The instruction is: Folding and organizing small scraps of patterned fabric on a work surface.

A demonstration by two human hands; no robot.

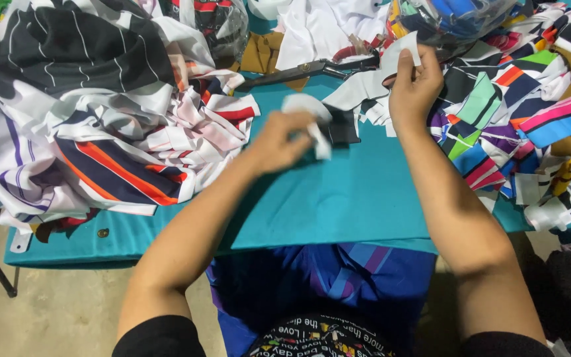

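Here a teal-covered desk point(338, 198) stands on a bare concrete floor point(67, 311), heaped with striped fabric point(100, 132). The left hand point(279, 142), blurred, pinches a white scrap point(305, 106); the right hand point(414, 82) grips a white strip point(398, 53). Dark shears point(305, 71) lie partly hidden.

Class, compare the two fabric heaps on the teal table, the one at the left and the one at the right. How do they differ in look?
The left heap is large folded pieces, mostly white and black with navy and orange stripes; the right heap is smaller scraps in brighter pink, green, blue and purple. The left heap hangs over the table edge; the right spreads to the frame's edge. Both are striped fabric.
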